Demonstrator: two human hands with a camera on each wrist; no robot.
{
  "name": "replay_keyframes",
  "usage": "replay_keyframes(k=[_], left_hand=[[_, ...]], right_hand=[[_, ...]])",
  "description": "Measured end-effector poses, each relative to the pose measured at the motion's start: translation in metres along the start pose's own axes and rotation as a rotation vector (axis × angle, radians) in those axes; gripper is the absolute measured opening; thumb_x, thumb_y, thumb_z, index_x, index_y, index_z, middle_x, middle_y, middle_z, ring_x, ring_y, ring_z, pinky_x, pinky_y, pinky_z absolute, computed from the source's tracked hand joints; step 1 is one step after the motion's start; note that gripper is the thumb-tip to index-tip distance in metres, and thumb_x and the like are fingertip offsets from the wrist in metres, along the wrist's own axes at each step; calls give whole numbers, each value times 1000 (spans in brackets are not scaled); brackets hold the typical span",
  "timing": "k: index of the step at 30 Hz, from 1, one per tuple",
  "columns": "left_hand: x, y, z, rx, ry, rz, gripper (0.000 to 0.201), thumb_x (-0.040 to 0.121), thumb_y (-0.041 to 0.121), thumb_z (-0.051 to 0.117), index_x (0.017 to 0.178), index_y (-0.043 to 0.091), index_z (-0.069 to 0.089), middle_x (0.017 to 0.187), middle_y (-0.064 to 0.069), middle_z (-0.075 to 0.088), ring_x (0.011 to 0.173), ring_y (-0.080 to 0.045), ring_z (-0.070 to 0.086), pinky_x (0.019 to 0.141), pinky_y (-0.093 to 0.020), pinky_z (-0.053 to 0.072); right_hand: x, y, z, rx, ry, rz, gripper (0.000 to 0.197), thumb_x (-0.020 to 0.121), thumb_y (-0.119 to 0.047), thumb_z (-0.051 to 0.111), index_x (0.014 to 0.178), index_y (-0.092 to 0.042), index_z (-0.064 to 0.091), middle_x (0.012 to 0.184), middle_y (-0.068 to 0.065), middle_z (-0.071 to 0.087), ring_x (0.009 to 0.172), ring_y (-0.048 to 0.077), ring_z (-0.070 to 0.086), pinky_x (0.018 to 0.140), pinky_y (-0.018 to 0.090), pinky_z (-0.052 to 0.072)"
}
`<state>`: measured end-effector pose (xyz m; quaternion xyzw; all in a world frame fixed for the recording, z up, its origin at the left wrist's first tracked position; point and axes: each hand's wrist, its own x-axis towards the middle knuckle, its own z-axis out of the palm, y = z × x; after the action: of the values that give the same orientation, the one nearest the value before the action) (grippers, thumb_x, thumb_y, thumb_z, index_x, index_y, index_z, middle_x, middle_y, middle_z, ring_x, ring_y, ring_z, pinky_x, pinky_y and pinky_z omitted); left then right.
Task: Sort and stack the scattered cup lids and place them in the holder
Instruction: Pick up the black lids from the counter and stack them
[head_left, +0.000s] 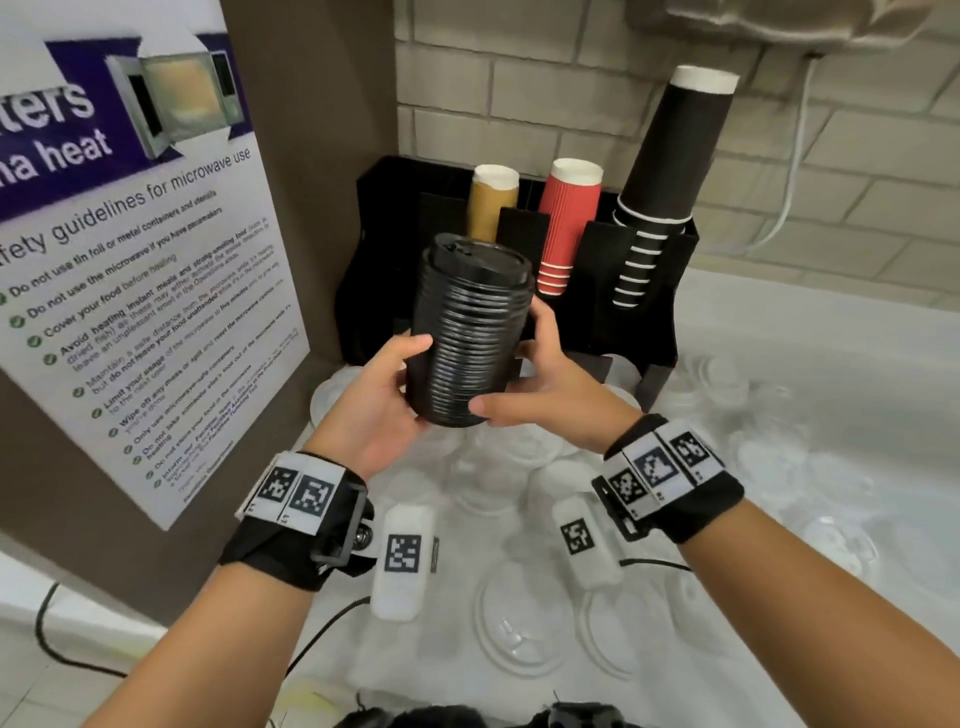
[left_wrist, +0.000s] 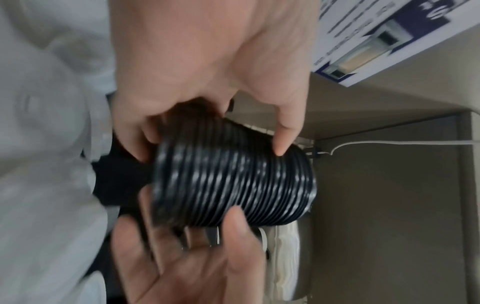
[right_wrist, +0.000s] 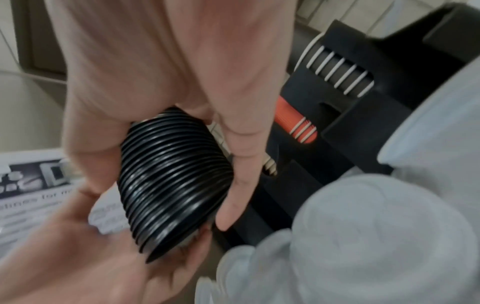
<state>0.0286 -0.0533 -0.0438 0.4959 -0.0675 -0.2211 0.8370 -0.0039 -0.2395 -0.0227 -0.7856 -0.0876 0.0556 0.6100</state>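
Observation:
A tall stack of black cup lids (head_left: 467, 332) is held in the air between both hands, just in front of the black holder (head_left: 649, 332). My left hand (head_left: 400, 384) grips its lower left side, thumb on the front and palm under the base. From the right, my right hand (head_left: 524, 374) wraps the lower part, thumb in front. The left wrist view shows the ribbed lid stack (left_wrist: 233, 185) gripped by my left hand (left_wrist: 210, 144). In the right wrist view, my right hand (right_wrist: 166, 195) curls round the lid stack (right_wrist: 171, 181) beside the holder (right_wrist: 363, 127).
The holder carries upside-down stacks of brown cups (head_left: 493, 208), red cups (head_left: 566, 223) and black cups (head_left: 670, 156). Several white and clear lids (head_left: 519, 649) lie scattered over the counter below my wrists. A panel with a microwave poster (head_left: 130, 260) stands close on the left.

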Motion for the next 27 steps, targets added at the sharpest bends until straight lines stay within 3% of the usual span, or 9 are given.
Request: replay_keyframes(k=[3, 5, 7, 11, 13, 16, 20, 23, 27], left_hand=[[-10, 7, -12, 161, 84, -95, 48, 83, 51, 54, 113, 16, 68, 106, -5, 67, 95, -15, 67, 84, -34, 51], [-16, 13, -18, 223, 104, -168, 69, 78, 74, 46, 114, 20, 70, 112, -4, 70, 104, -19, 65, 85, -36, 50], [-20, 19, -20, 273, 158, -192, 79, 61, 84, 44, 111, 30, 71, 117, 0, 70, 112, -22, 62, 87, -44, 49], [-30, 29, -26, 367, 242, -160, 62, 58, 87, 52, 99, 45, 73, 107, 10, 74, 109, -18, 64, 76, -42, 52], [-35, 31, -34, 377, 277, -174, 60, 65, 84, 57, 105, 42, 71, 112, 6, 73, 111, -21, 63, 80, -45, 51], [-43, 33, -45, 356, 348, -191, 47, 76, 69, 57, 103, 35, 73, 112, 1, 73, 112, -24, 62, 82, -47, 49], [-52, 28, -56, 330, 400, -208, 35, 87, 55, 52, 101, 30, 73, 103, -2, 75, 105, -25, 63, 75, -45, 49], [-56, 26, -61, 328, 424, -209, 34, 91, 48, 48, 103, 27, 71, 96, -2, 76, 92, -22, 70, 67, -40, 51], [-59, 28, -65, 341, 435, -178, 35, 92, 46, 44, 89, 29, 75, 88, -1, 77, 72, -16, 74, 59, -34, 53]], right_hand=[[3, 11, 13, -34, -39, 48, 103, 76, -6, 78, 145, -33, 6, 137, 1, 45, 123, 27, 53, 83, 51, 57], [7, 17, 25, -53, -73, 45, 104, 75, -4, 79, 146, -27, 7, 141, -1, 43, 129, 25, 48, 94, 50, 52], [11, 20, 38, -65, -97, 20, 105, 73, -1, 79, 146, -21, 6, 142, -2, 40, 133, 19, 43, 103, 50, 45], [22, 24, 63, -100, -144, -33, 104, 72, 1, 79, 145, -13, 7, 137, -5, 38, 128, 5, 41, 107, 34, 43], [27, 25, 74, -107, -175, -18, 103, 73, -1, 80, 145, -13, 7, 128, -13, 38, 120, -3, 41, 104, 20, 42], [33, 28, 87, -134, -239, 19, 105, 74, -5, 80, 146, -12, 4, 125, -13, 39, 118, -1, 42, 97, 10, 40], [37, 31, 98, -227, -337, 123, 106, 75, -13, 81, 147, -15, 4, 134, 1, 44, 123, 13, 45, 104, 24, 39], [39, 31, 104, -259, -375, 167, 101, 77, -16, 80, 146, -15, 6, 130, 3, 47, 119, 13, 47, 97, 20, 38], [44, 26, 105, -254, -374, 159, 98, 78, -16, 79, 146, -15, 9, 123, -1, 48, 115, 11, 47, 90, 15, 38]])
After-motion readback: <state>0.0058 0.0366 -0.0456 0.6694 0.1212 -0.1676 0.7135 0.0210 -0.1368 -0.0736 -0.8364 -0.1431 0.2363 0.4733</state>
